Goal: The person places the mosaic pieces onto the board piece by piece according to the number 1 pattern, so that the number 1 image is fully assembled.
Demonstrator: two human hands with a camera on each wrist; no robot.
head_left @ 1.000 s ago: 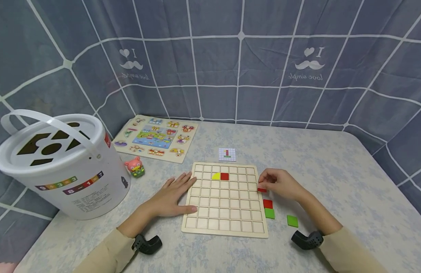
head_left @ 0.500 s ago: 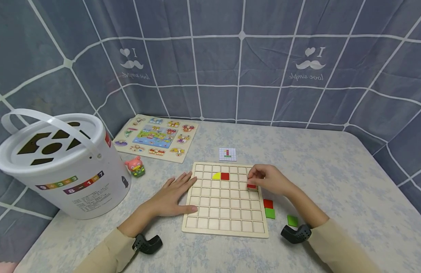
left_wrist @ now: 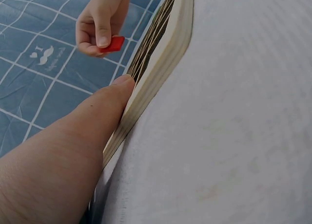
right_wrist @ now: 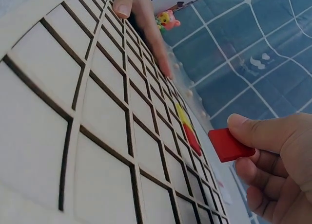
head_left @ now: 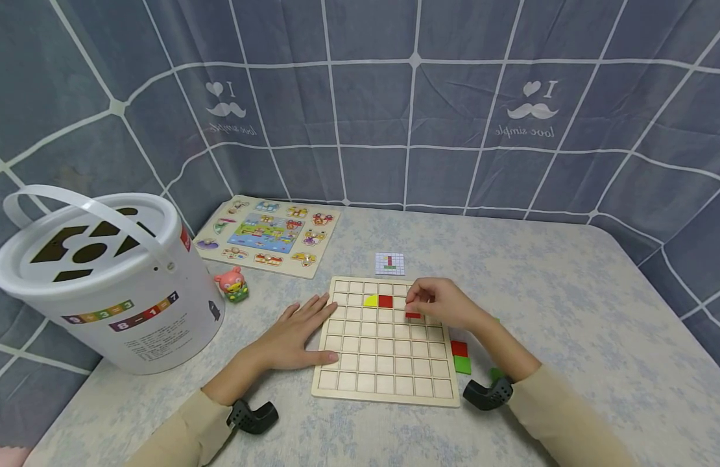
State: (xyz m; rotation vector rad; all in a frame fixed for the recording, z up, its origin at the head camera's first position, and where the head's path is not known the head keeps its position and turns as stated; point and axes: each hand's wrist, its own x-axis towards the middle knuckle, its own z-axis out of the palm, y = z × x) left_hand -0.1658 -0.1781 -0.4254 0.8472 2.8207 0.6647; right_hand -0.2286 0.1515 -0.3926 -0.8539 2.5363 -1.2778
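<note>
My right hand [head_left: 444, 303] pinches a red square tile [right_wrist: 229, 144] between thumb and fingers, held above the right part of the wooden grid board [head_left: 383, 383]. In the right wrist view the tile is raised clear of the board. A yellow quarter-round tile [head_left: 371, 301] and another red tile [head_left: 386, 301] sit side by side in cells of the second row. My left hand [head_left: 292, 337] lies flat with spread fingers, its thumb and fingertips resting on the board's left edge. A small pattern card [head_left: 390, 264] lies behind the board.
Right of the board lie a red tile [head_left: 459, 349] and a green tile [head_left: 462, 365]; another green tile [head_left: 497, 374] is partly hidden by the right arm. At left stand a white bucket [head_left: 144, 305], a pink toy figure [head_left: 232, 284] and a picture puzzle board [head_left: 313, 259].
My right hand has carried the red tile leftward from the board's right edge to above its cells. The left hand has stayed in place.
</note>
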